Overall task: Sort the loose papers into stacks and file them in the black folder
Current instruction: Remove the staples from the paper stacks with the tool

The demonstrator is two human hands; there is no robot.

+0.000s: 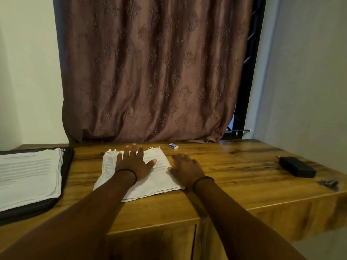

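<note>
We are seeing the black folder (pixel 66 167) lying open at the left edge of the wooden surface (pixel 234 182), partly cut off by the frame. It is holding a thick pile of filed sheets (pixel 30 175) that is lying flat inside it, with the black border showing along the right and near sides. Printed lines are running across the top sheet, but they are too blurred for us to read. The loose papers (pixel 157 182) are sitting in the middle of the surface, well apart from the folder, as one slightly skewed white stack. Its far edge is looking ragged and torn, and a narrower printed page is poking out on the left. The text there is also too small to make out. The left hand (pixel 133 162) is lying palm down on top of this stack with fingers spread wide and straight, thumb out to the right. The right hand (pixel 185 169) is resting at the stack's right edge, fingers loosely bent on the wood, thumb touching the paper edge and gripping nothing. Each wrist is wearing a thin black band (pixel 129 172). A small white and blue box (pixel 173 146) is lying near the far edge, its label unreadable. A black case (pixel 297 167) and a small metal clip (pixel 329 183) are sitting at the right. A brown patterned curtain (pixel 150 72) is hanging behind.
</note>
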